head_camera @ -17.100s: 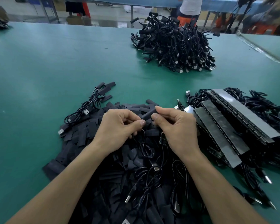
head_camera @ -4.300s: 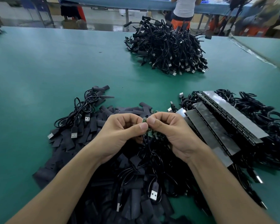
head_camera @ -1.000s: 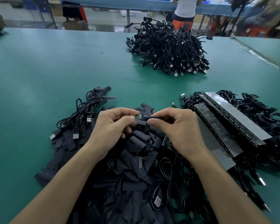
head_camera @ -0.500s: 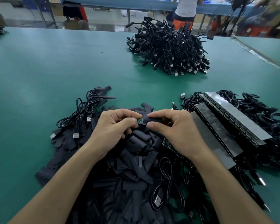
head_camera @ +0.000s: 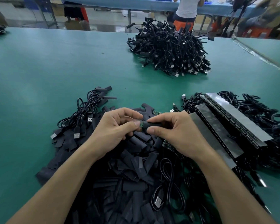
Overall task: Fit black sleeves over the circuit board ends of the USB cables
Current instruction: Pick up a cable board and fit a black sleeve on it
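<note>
Sleeve goes on: a black sleeve (head_camera: 152, 124) now covers nearly all of the circuit board (head_camera: 141, 124), which was bare between the fingers four seconds earlier. Only the board's green left tip shows at the left hand (head_camera: 113, 128). The right hand (head_camera: 174, 133) has pushed the sleeve leftward. The cable bundle (head_camera: 84, 113) at near left has grown.

Between the left hand (head_camera: 115, 128) and the right hand (head_camera: 173, 131), the circuit board (head_camera: 141, 124) is green and its sleeve (head_camera: 152, 125) black. Under them the sleeve heap (head_camera: 128, 180) is black on a teal table (head_camera: 55, 70). Right of them lie grey, dot-edged strips (head_camera: 217, 126).
</note>
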The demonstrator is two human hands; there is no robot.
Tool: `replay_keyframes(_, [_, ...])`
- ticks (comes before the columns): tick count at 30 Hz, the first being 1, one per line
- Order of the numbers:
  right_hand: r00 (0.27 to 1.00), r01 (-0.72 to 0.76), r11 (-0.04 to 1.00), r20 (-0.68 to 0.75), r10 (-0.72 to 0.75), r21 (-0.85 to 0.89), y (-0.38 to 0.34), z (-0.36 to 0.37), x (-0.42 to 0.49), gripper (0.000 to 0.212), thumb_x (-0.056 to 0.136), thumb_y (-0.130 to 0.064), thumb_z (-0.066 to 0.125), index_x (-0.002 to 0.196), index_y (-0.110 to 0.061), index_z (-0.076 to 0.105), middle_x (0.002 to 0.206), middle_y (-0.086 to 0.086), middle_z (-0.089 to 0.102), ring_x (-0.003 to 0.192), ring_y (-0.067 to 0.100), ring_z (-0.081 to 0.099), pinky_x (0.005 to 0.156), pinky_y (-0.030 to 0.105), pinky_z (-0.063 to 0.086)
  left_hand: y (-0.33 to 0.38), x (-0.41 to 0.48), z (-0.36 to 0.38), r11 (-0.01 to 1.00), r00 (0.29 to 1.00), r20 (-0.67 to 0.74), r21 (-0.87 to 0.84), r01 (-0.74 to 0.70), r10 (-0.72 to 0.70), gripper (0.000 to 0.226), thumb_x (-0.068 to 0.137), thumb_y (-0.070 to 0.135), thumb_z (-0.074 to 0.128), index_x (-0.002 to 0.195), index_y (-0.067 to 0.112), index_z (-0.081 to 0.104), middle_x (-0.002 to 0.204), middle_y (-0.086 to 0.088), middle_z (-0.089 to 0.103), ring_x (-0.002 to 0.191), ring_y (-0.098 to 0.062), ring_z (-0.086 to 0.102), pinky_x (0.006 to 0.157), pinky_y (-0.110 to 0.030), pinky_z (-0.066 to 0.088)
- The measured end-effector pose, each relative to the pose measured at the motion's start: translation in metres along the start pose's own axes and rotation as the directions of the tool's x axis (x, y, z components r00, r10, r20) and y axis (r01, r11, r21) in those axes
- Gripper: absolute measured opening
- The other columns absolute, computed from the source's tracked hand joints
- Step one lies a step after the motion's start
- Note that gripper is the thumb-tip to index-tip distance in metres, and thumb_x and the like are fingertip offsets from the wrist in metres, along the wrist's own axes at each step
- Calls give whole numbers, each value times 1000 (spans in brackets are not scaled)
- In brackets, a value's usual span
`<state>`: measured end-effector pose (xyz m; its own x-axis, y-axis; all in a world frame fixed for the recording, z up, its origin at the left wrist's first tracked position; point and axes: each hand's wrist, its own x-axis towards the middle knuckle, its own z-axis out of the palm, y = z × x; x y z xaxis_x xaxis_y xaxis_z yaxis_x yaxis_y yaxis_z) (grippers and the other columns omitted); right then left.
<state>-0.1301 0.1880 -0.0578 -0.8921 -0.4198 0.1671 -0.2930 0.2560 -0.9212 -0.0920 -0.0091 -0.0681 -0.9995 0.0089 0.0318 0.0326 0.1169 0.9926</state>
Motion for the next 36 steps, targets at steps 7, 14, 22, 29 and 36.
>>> replay_keyframes(7, [998,51,997,-40,-54,-63,3,7,-2,19,76,-14,83,92,-23,78,83,-12,76,80,4,71,77,22,56,-2,1,-1,998,998,57,50,-28,25,11,93,11,65,103,17,63,72,0,73,59,-6,60,52,-14,44])
replay_keyframes(14, [988,70,988,-126,-87,-136,5,8,-2,16,76,-15,84,89,-22,79,79,-15,74,76,0,67,73,15,51,-1,1,-3,997,993,-104,-39,-62,58,12,86,-6,68,84,6,66,62,0,66,57,-14,64,50,-21,51])
replay_keyframes(22, [993,76,978,-73,-92,-196,6,8,-3,26,74,-19,86,98,-18,79,84,-17,72,79,-5,66,76,11,48,-2,2,-3,992,997,-70,-124,-23,14,11,83,-3,72,90,2,65,69,-9,71,61,-18,69,57,-22,56])
replay_keyframes(29, [981,129,961,-112,-160,-244,10,10,-1,18,77,-15,83,95,-16,79,85,-9,73,82,-1,66,77,11,46,0,2,-6,992,1000,-13,-127,8,-10,23,81,-12,71,98,3,67,72,-9,73,63,-19,70,61,-22,56])
replay_keyframes(36, [979,129,959,-120,-163,-252,11,10,-2,22,76,-17,84,97,-19,79,88,-12,74,84,-2,67,79,13,50,-1,3,-3,1000,1000,-6,-27,-7,7,20,85,-11,67,94,7,66,74,-9,72,68,-20,70,63,-22,56])
